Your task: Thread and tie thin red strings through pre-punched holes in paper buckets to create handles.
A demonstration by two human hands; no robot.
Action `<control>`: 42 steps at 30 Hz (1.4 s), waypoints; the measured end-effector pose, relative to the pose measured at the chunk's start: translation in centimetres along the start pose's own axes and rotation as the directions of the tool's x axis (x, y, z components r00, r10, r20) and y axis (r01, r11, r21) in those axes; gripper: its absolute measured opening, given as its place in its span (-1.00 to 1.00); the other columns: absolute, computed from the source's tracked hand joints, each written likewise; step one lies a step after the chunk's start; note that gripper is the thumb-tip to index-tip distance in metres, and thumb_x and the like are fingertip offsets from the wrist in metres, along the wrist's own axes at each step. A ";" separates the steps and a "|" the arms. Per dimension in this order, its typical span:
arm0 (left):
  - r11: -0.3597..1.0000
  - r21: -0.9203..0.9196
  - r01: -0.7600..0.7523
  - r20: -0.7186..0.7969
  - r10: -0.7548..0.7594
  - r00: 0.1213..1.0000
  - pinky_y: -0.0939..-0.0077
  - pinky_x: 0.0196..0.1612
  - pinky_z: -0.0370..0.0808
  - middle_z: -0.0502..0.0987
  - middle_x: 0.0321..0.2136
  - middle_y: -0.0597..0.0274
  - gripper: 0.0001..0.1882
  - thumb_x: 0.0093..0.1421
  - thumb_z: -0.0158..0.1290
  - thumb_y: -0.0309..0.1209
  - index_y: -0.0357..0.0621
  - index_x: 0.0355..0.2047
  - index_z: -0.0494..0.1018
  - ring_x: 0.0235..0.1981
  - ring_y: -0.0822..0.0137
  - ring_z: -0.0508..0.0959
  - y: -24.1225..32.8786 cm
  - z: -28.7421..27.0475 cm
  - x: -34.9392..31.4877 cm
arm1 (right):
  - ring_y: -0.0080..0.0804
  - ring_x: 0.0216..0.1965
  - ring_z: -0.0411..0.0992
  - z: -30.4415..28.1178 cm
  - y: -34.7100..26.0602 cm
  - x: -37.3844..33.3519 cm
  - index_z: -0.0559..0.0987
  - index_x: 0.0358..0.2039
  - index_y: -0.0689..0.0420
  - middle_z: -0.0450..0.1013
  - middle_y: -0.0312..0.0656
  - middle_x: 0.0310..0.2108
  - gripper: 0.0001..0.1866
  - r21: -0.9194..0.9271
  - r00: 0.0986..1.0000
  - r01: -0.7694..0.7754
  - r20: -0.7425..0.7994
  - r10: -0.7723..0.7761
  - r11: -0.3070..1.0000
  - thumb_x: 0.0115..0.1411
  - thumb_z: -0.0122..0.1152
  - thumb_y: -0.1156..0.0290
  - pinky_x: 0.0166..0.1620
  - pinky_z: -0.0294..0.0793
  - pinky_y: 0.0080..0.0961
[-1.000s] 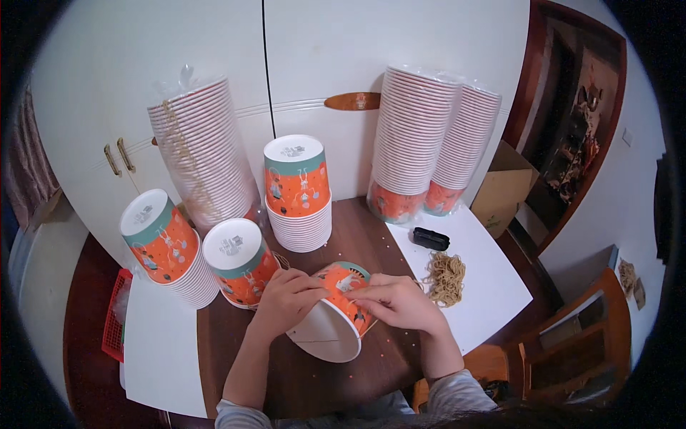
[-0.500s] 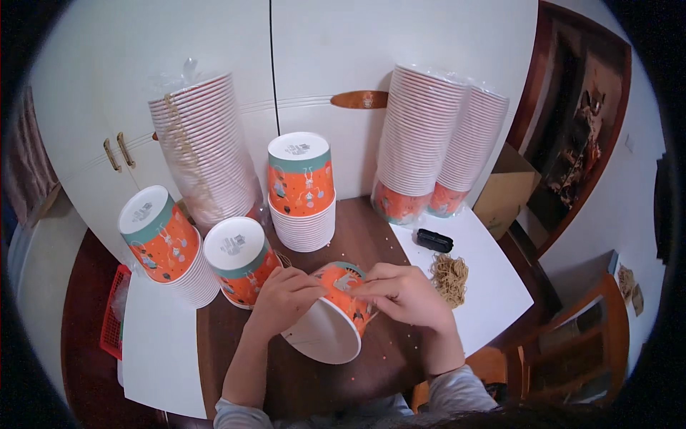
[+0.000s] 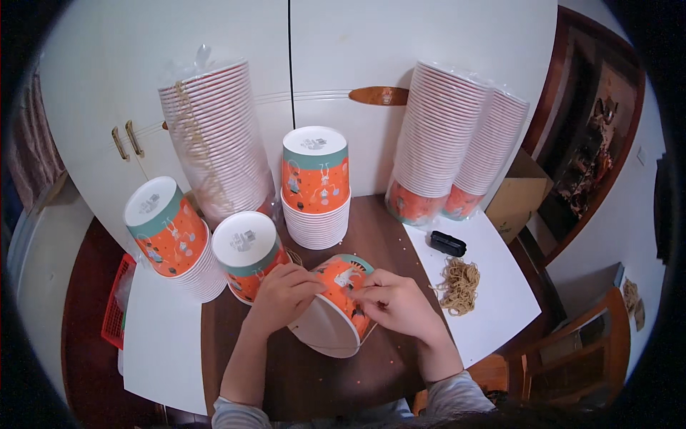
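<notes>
A paper bucket (image 3: 331,284), orange with a teal band, lies tilted on the brown tabletop with its white mouth toward me. My left hand (image 3: 287,297) is closed at its left side, fingertips pressed against the wall near the rim. On the other side, my right hand (image 3: 391,302) pinches close against the printed wall; what sits between its fingertips is too small to make out. A thin cord (image 3: 341,348) crosses the bucket's mouth near the lower rim. Just left of my left hand an upside-down orange bucket (image 3: 246,282) stands partly hidden.
Nested upside-down buckets stand at left (image 3: 171,239) and centre back (image 3: 316,179). Tall wrapped bucket stacks rise at back left (image 3: 218,143) and back right (image 3: 443,136). A black case (image 3: 448,244) and a tangle of tan cords (image 3: 458,286) lie on the white right side.
The whole view has shifted slightly. My right fingers have drawn a little away from the bucket's wall, and the cord now shows across its mouth. My left hand keeps its hold.
</notes>
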State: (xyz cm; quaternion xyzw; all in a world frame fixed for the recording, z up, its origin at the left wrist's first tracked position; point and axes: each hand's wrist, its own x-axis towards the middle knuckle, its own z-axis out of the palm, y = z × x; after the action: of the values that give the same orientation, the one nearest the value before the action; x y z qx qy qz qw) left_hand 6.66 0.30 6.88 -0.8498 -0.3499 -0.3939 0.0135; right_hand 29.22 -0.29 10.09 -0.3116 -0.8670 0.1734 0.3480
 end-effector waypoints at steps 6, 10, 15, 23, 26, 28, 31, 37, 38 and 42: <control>1.000 -0.008 0.023 -0.008 -0.023 1.000 0.41 -0.26 0.40 0.48 -0.44 0.37 -0.83 -0.18 0.08 -0.56 -0.06 -0.49 0.47 -0.35 0.28 0.44 -0.2 0.0 -0.1 | -0.32 -0.47 0.43 -0.2 -0.1 0.0 0.56 -0.40 0.12 0.40 -0.22 -0.47 -0.83 0.040 0.998 -0.046 0.044 0.044 0.998 -0.09 0.14 0.51 -0.38 0.45 -0.48; 1.000 0.003 0.019 -0.011 -0.019 1.000 0.42 -0.27 0.40 0.48 -0.44 0.36 -0.84 -0.17 0.08 -0.56 -0.07 -0.50 0.47 -0.36 0.28 0.44 -0.2 0.0 -0.3 | -0.43 -0.49 0.43 -0.1 0.1 0.1 0.57 -0.41 0.14 0.43 -0.22 -0.48 -0.83 0.026 0.999 -0.010 0.034 0.009 1.000 -0.10 0.18 0.55 -0.45 0.43 -0.59; 1.000 -0.004 0.012 -0.017 -0.012 1.000 0.42 -0.28 0.41 0.49 -0.44 0.35 -0.84 -0.17 0.09 -0.56 -0.08 -0.50 0.47 -0.37 0.28 0.45 -0.2 -0.1 -0.1 | -0.41 -0.49 0.44 0.0 0.3 0.2 0.56 -0.43 0.15 0.45 -0.21 -0.49 -0.86 0.025 0.999 0.043 -0.015 -0.042 0.999 -0.09 0.18 0.55 -0.47 0.42 -0.58; 1.000 0.006 0.016 -0.015 -0.016 1.000 0.43 -0.28 0.42 0.49 -0.44 0.35 -0.84 -0.18 0.09 -0.56 -0.08 -0.50 0.47 -0.37 0.29 0.45 0.0 -0.2 0.0 | -0.55 -0.60 0.34 0.0 0.0 0.3 0.47 -0.50 0.19 0.39 -0.27 -0.58 -0.91 0.214 0.995 -0.087 0.074 0.073 0.973 -0.10 0.13 0.61 -0.54 0.33 -0.67; 1.000 0.005 0.016 -0.014 -0.016 1.000 0.44 -0.28 0.42 0.49 -0.44 0.35 -0.84 -0.18 0.10 -0.56 -0.08 -0.50 0.47 -0.37 0.29 0.45 -0.1 -0.1 -0.1 | -0.55 -0.59 0.37 0.1 0.1 0.2 0.44 -0.49 0.19 0.40 -0.26 -0.57 -0.89 0.221 0.994 -0.086 0.078 0.070 0.972 -0.09 0.13 0.60 -0.54 0.34 -0.67; 1.000 0.000 0.017 -0.016 -0.017 1.000 0.44 -0.28 0.42 0.49 -0.44 0.35 -0.84 -0.18 0.10 -0.55 -0.08 -0.50 0.47 -0.37 0.29 0.44 -0.1 -0.2 -0.1 | -0.54 -0.58 0.39 0.0 0.1 0.2 0.44 -0.48 0.19 0.40 -0.25 -0.56 -0.89 0.223 0.993 -0.087 0.103 0.065 0.971 -0.09 0.13 0.60 -0.53 0.35 -0.67; 1.000 -0.003 0.019 -0.013 -0.019 1.000 0.44 -0.29 0.42 0.48 -0.44 0.35 -0.84 -0.18 0.10 -0.55 -0.08 -0.50 0.47 -0.38 0.29 0.44 -0.1 -0.2 -0.1 | -0.52 -0.56 0.41 0.0 0.0 0.3 0.43 -0.47 0.19 0.41 -0.23 -0.55 -0.88 0.213 0.990 -0.080 0.128 0.054 0.974 -0.09 0.12 0.60 -0.52 0.38 -0.66; 1.000 0.005 0.003 -0.009 -0.003 1.000 0.45 -0.29 0.42 0.48 -0.43 0.35 -0.81 -0.20 0.11 -0.55 -0.08 -0.49 0.47 -0.38 0.30 0.45 -0.1 -0.3 0.0 | -0.48 -0.53 0.43 0.1 0.1 0.3 0.42 -0.45 0.19 0.42 -0.21 -0.54 -0.87 0.189 0.990 -0.073 0.137 0.047 0.979 -0.09 0.12 0.60 -0.51 0.40 -0.64; 1.000 0.008 0.003 -0.009 -0.003 1.000 0.46 -0.29 0.42 0.48 -0.43 0.35 -0.81 -0.20 0.12 -0.55 -0.08 -0.49 0.47 -0.38 0.30 0.45 -0.1 -0.3 0.0 | -0.48 -0.53 0.44 0.1 0.2 0.3 0.42 -0.45 0.19 0.42 -0.21 -0.54 -0.86 0.183 0.988 -0.077 0.145 0.050 0.980 -0.09 0.12 0.60 -0.50 0.41 -0.63; 1.000 0.004 0.005 -0.004 -0.005 1.000 0.47 -0.29 0.43 0.48 -0.43 0.35 -0.81 -0.20 0.12 -0.55 -0.08 -0.48 0.46 -0.37 0.30 0.45 -0.1 -0.2 0.0 | -0.23 -0.46 0.43 -0.2 -0.1 0.3 0.37 -0.41 0.17 0.39 -0.13 -0.50 -0.82 0.184 0.977 -0.102 0.205 0.064 0.977 -0.09 0.10 0.54 -0.40 0.43 -0.44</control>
State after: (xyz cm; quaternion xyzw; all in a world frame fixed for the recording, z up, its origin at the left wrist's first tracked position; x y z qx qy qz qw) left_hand 6.42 0.29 6.98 -0.8481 -0.3527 -0.3951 0.0151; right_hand 29.14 -0.12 10.47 -0.2935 -0.8625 0.3017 0.2811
